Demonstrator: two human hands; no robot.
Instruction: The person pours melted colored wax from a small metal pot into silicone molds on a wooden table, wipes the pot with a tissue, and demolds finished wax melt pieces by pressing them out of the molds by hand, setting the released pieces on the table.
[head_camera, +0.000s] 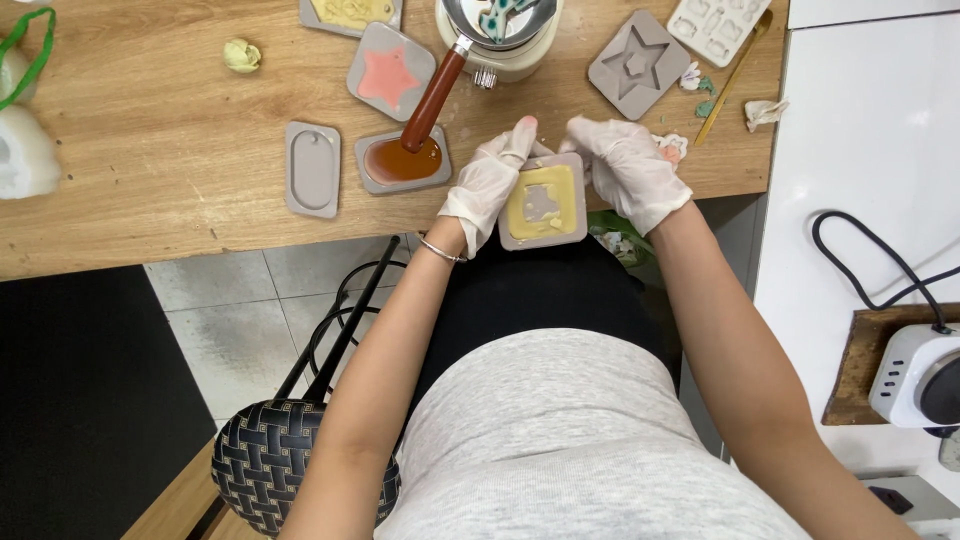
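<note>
At the near edge of the wooden tabletop (150, 190), both gloved hands are holding a small grey silicone mould (543, 203) filled with set pale yellow material around a grey shape. The left hand (487, 183) is pinching its left rim, the right hand (627, 170) its upper right corner, so each grip is closed on the mould. It looks light, soft and bendy; holding it by the rims seems wise, since pressing the middle could mar the filling.

Further in, a star mould (391, 71) is holding pink material, an oval mould (313, 169) is sitting unfilled, and a square mould (402, 160) is carrying amber liquid under a brown-handled ladle (433, 97). A second star mould (638, 64) looks unfilled.
</note>
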